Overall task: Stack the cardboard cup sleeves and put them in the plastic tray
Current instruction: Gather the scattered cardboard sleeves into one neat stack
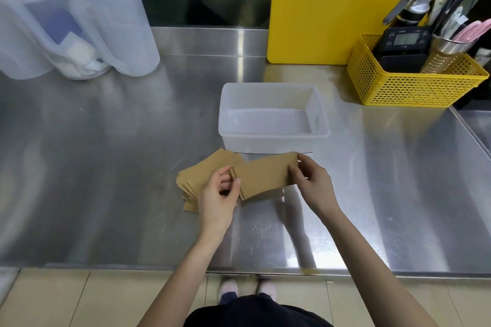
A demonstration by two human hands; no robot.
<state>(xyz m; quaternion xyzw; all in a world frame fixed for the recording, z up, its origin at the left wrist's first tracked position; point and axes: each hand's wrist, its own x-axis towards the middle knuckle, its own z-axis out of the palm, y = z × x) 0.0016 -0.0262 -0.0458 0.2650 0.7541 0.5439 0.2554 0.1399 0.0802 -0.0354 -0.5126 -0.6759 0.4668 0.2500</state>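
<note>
A flat brown cardboard cup sleeve is held just above the steel counter between both hands. My left hand pinches its left end and my right hand pinches its right end. To the left, partly under my left hand, lies a loose fanned pile of several more sleeves. The clear plastic tray stands directly behind the held sleeve, with nothing inside it.
A yellow mesh basket with a timer and utensils stands at the back right, in front of a yellow board. Translucent plastic jugs stand at the back left. The counter's front edge is near my body.
</note>
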